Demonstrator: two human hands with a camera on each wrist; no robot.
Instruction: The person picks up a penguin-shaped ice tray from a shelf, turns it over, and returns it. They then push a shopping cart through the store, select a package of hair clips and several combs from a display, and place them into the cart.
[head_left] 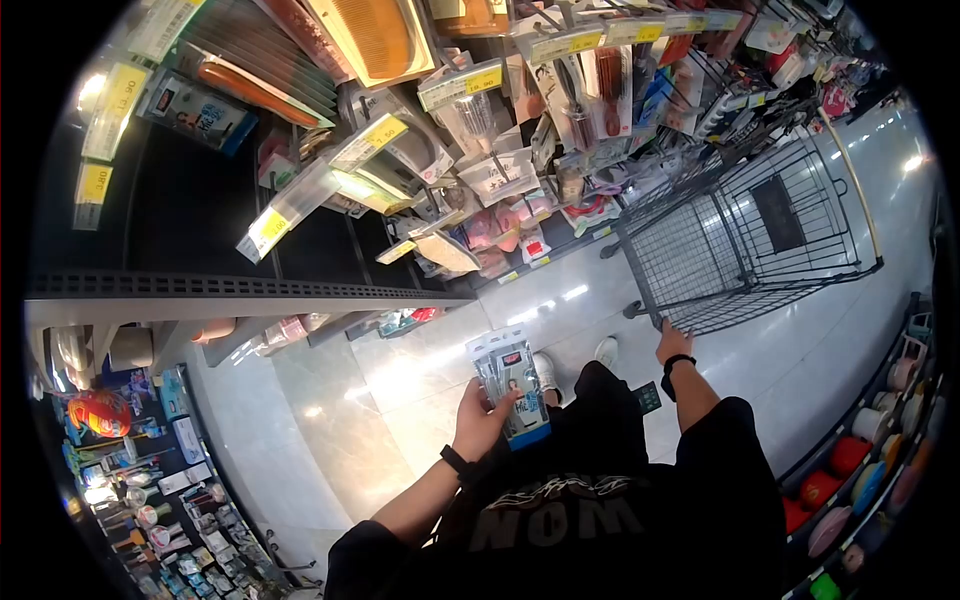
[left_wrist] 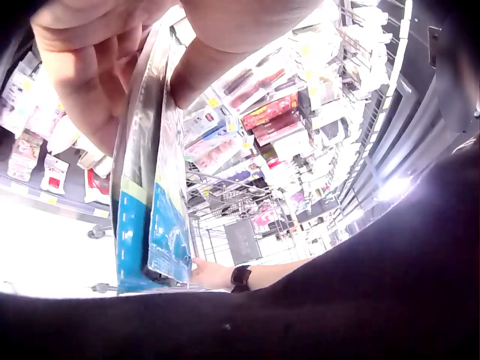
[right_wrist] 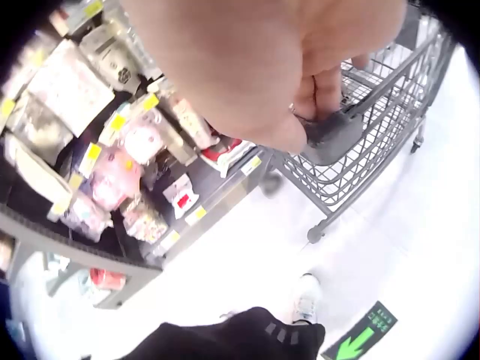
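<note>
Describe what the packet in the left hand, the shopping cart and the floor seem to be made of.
Packet: probably glossy plastic film; it glints and creases.
Shopping cart: likely metal with a dull grey finish, judging by its thin wire grid.
Floor: apparently polished tile, stone or ceramic unclear; joints show and lights reflect.

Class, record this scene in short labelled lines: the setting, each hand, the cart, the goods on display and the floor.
Setting: shop
Left hand: holds a packet with a blue bottom edge
Right hand: grips a corner of the cart
Cart: grey wire, ahead to the person's right
Goods: a light brown comb and a dark brown brush, among others, with yellow price tags
Floor: pale and shiny, with a green arrow sign
</note>
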